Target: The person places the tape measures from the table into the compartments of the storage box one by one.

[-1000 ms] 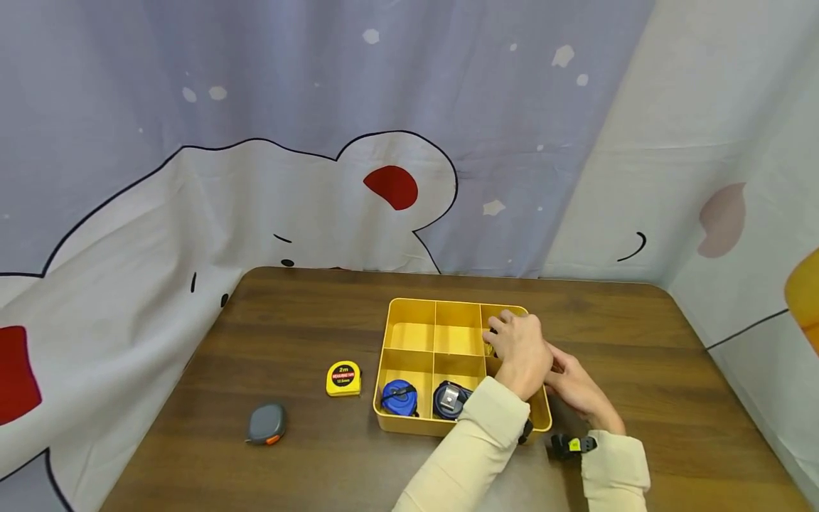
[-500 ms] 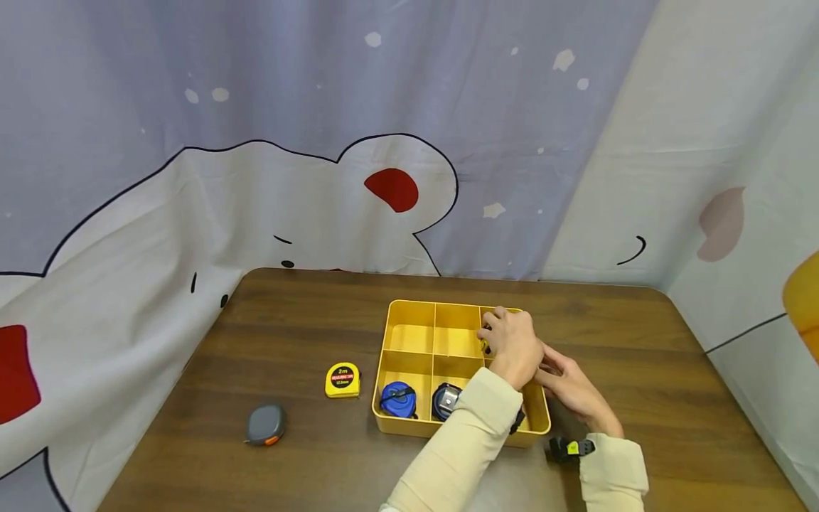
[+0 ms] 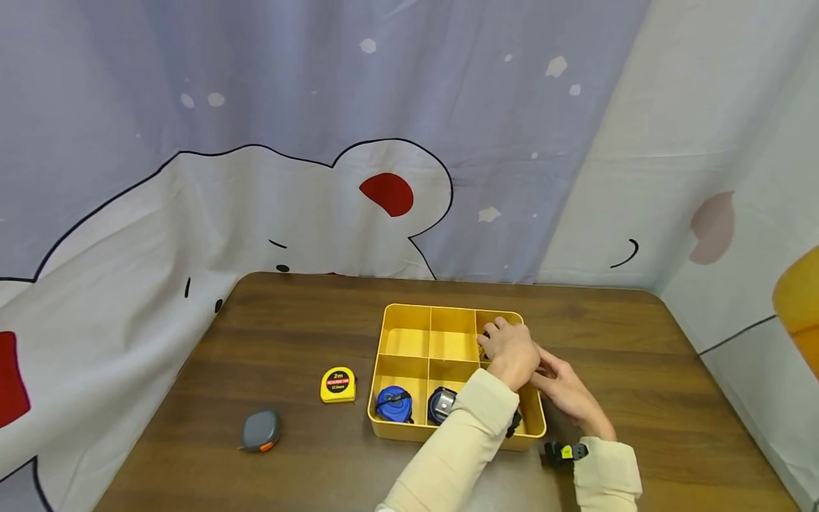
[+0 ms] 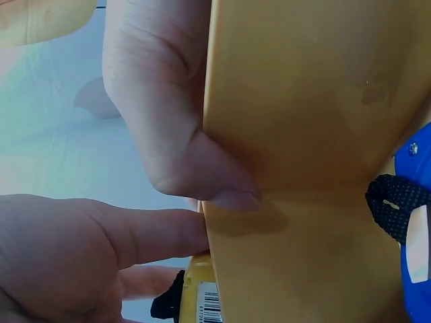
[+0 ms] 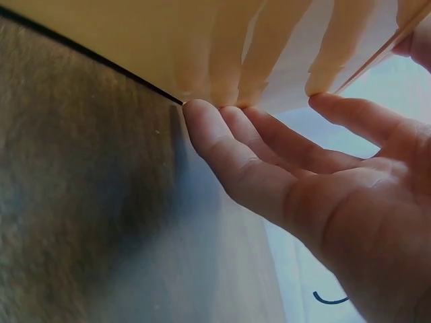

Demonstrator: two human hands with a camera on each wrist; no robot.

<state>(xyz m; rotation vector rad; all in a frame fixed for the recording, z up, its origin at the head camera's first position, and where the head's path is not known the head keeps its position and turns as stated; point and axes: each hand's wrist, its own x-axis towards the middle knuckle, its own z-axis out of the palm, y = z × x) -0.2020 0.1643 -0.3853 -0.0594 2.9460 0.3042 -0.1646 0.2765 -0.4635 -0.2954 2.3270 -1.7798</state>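
A six-compartment yellow box (image 3: 409,431) stands on the wooden table. My left hand (image 3: 513,353) reaches over it, fingers bent into its far right compartment. They hold a yellow tape measure (image 4: 191,289) with a black strap and a barcode label, mostly hidden by the hand in the head view. My right hand (image 3: 568,395) grips the box's right wall. In the right wrist view its fingers (image 5: 236,168) press the outer wall; a thumb (image 4: 172,145) hooks over the rim in the left wrist view. A blue tape measure (image 3: 394,404) and a dark tape measure (image 3: 441,404) occupy the front compartments.
Left of the box, a yellow 2m tape measure (image 3: 338,385) lies on the table (image 3: 301,327). Farther left is a grey tape measure (image 3: 260,429) with an orange button. A patterned curtain (image 3: 320,213) hangs behind the table and along its right side.
My left hand has shifted slightly left within the far right compartment, the yellow tape measure moving with it. My right hand stays at the box's right wall.
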